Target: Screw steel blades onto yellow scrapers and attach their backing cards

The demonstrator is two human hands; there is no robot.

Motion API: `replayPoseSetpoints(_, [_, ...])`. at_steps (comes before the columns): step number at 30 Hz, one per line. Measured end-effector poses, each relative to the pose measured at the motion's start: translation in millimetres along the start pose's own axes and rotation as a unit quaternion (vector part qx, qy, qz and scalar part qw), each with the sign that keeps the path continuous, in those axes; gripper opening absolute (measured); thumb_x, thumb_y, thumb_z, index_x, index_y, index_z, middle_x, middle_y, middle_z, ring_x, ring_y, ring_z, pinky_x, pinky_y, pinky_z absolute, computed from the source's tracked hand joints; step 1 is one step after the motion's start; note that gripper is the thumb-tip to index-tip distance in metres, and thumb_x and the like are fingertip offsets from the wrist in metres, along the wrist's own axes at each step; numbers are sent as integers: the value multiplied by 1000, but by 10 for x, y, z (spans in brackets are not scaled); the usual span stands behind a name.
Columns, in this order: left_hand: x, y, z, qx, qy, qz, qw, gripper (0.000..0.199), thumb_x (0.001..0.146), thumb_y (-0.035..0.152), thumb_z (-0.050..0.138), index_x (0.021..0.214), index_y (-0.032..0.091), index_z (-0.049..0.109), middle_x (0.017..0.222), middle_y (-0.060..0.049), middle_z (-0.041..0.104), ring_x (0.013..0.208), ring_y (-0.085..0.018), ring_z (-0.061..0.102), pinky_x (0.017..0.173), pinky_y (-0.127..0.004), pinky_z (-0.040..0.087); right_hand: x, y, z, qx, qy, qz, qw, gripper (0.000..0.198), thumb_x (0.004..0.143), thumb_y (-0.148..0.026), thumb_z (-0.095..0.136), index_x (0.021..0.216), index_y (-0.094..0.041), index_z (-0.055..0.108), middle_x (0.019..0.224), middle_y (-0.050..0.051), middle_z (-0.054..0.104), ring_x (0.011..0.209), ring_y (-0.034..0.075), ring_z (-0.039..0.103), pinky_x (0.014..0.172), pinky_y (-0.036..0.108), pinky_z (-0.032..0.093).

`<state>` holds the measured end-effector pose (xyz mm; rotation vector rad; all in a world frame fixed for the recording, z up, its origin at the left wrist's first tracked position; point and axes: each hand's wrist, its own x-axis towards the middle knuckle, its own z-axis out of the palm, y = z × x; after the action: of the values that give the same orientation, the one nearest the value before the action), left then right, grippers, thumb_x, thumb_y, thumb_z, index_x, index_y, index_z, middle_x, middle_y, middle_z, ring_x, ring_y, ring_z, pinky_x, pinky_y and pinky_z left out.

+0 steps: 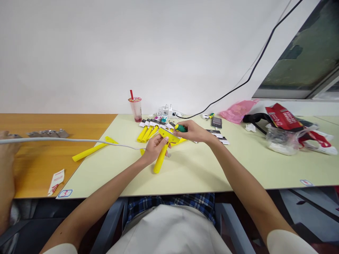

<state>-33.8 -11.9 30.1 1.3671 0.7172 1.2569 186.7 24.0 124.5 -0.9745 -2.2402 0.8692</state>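
My left hand (155,148) is closed around a yellow scraper (159,163), a plastic tool with a wide head and a round handle that points down toward me. In my right hand (194,130) is a screwdriver with a green and yellow handle (180,128), held over the scraper's head. Its tip is too small to make out. Behind my hands lie several yellow scrapers (143,134) with black and white labels. Another yellow scraper (91,151) rests by itself to the left, across the seam between the tables.
A drink cup (136,110) with a red straw stands by the wall, near a power strip (169,112). At right are a phone (216,122), a pink bag (237,111) and a red package (283,118). A pale cable (79,139) crosses at left, near another person's arm (6,169).
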Motion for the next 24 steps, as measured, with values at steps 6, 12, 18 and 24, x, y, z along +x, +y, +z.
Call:
replayPoseSetpoints(6, [11, -27, -12, -8, 6, -1, 1000, 55, 87, 65, 85, 104, 16, 66, 84, -7, 77, 52, -14, 66, 50, -31, 61, 26, 47, 13, -2, 2, 2, 1000, 47, 94, -52, 74, 72, -23, 45, 67, -5, 35, 60, 11, 31, 54, 29, 24])
replayPoseSetpoints(12, [36, -48, -18, -11, 4, -11, 1000, 56, 87, 67, 85, 103, 17, 65, 87, -7, 78, 54, -15, 68, 51, -30, 61, 74, 126, 15, -15, 7, -16, 1000, 49, 95, -55, 74, 74, -23, 43, 71, -5, 34, 64, 12, 31, 57, 30, 24])
replayPoseSetpoints(18, [69, -75, -25, -35, 15, -16, 999, 57, 85, 67, 86, 101, 17, 64, 89, -8, 78, 58, -16, 69, 51, -29, 60, 102, 193, 29, -23, 11, -27, 999, 53, 95, -67, 73, 79, -21, 53, 74, -4, 40, 67, 13, 36, 61, 30, 28])
replayPoseSetpoints(24, [112, -124, -82, -63, 44, -21, 997, 50, 89, 61, 85, 102, 16, 66, 88, -8, 78, 60, -16, 70, 52, -28, 59, 1, 458, -322, -115, 94, 31, 988, 59, 97, -77, 65, 83, -21, 58, 73, -3, 47, 68, 14, 41, 62, 31, 30])
